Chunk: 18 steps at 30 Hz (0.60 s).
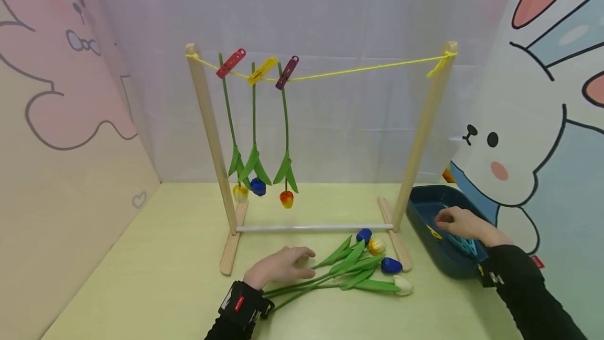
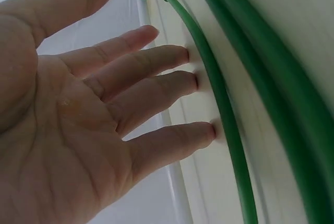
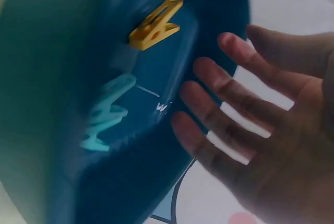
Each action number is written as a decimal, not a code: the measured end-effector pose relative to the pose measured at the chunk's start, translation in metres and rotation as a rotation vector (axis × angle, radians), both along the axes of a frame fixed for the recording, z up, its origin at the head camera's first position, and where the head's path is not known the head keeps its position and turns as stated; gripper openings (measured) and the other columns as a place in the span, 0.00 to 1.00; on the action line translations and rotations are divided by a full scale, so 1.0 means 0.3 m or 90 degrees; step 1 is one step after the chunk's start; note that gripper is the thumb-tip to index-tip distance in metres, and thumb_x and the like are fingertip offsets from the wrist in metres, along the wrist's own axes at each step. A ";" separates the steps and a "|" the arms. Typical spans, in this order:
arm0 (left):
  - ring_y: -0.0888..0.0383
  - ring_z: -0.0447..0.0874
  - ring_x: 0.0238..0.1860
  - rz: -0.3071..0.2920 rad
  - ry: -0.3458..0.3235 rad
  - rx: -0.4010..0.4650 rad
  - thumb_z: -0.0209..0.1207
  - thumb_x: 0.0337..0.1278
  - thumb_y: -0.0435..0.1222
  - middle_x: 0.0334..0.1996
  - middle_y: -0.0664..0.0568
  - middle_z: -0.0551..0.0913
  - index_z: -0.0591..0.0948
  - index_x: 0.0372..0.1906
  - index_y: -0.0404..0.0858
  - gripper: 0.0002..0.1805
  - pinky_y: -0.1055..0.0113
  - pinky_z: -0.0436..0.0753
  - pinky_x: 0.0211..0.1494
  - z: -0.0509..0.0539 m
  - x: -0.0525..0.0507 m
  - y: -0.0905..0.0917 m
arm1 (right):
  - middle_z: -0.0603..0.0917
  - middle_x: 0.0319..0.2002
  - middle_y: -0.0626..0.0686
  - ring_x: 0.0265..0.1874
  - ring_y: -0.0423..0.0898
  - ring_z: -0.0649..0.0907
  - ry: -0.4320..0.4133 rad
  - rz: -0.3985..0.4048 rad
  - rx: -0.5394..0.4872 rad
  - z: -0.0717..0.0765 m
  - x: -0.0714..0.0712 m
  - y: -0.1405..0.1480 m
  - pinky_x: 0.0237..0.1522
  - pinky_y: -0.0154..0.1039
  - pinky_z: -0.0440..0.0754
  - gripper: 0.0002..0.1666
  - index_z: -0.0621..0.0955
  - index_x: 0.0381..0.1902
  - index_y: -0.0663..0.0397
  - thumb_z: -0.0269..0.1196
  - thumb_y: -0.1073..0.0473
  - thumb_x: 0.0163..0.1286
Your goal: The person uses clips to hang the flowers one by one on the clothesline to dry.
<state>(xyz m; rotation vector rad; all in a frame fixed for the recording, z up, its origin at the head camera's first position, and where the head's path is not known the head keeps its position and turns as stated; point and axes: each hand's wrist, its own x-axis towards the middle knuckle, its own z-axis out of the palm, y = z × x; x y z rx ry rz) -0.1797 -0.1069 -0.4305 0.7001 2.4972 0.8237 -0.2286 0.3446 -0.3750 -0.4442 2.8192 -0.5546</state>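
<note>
My left hand (image 1: 283, 266) hovers low beside artificial tulips (image 1: 351, 266) lying on the table. In the left wrist view its fingers are extended close to a green stem (image 2: 222, 96); whether they touch it I cannot tell. Blue, yellow and white heads point right. Over a dark blue basin (image 1: 429, 193) hangs my right hand (image 1: 460, 222), holding nothing. The right wrist view shows its loosely spread fingers, a yellow clothespin (image 3: 156, 25) and teal clothespins (image 3: 107, 112) in the basin. Three tulips hang head down from a yellow string (image 1: 349, 71), clipped by red (image 1: 231, 63), yellow (image 1: 262, 71) and maroon (image 1: 287, 73) clothespins.
The string is tied between two wooden posts (image 1: 207, 130) on flat wooden feet (image 1: 231, 253). A white rod (image 1: 311, 228) joins the posts near the tabletop. Behind the frame hangs a pale curtain (image 1: 349, 135), with cartoon-printed panels (image 1: 528, 135) at both sides.
</note>
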 end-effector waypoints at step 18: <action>0.41 0.77 0.65 0.011 0.013 0.016 0.61 0.68 0.48 0.62 0.44 0.82 0.77 0.65 0.39 0.26 0.43 0.78 0.65 -0.018 0.011 -0.010 | 0.79 0.54 0.75 0.51 0.66 0.82 -0.132 0.037 0.057 -0.033 -0.089 -0.031 0.51 0.58 0.84 0.22 0.76 0.58 0.78 0.60 0.71 0.67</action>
